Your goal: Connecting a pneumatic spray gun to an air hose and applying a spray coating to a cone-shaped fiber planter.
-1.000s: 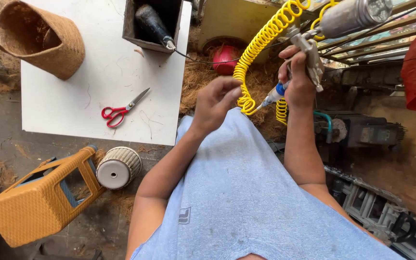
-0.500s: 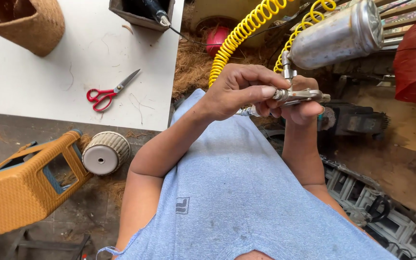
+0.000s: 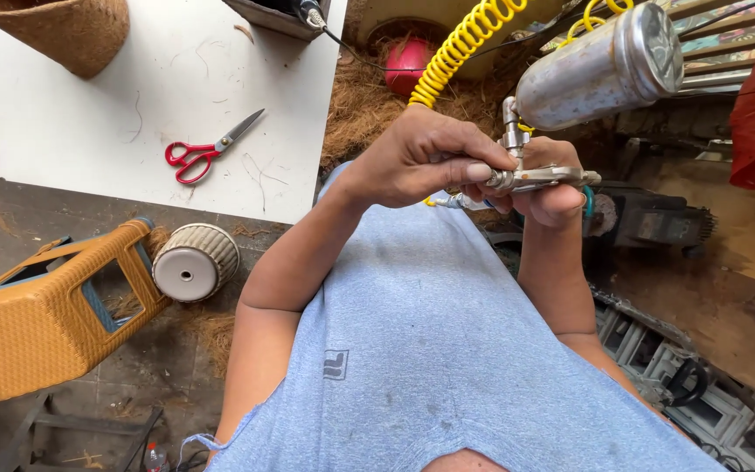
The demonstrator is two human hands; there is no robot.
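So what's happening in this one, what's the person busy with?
A person holds a metal spray gun in front of their chest. The right hand grips its body from below, and the left hand pinches its rear end with the fingertips. The gun's metal cup tilts up to the right, and a coiled yellow hose leads away from it. Red-handled scissors lie untouched on the white board; an orange woven stool lies tipped on the floor.

A single head-worn camera looks steeply down the person's own chest, close over both hands, which sit high in the middle of the view. The white flat table [image 3: 89, 131] fills the upper left, the dirt floor [image 3: 133, 367] the lower left. No second view shares any of this scene.
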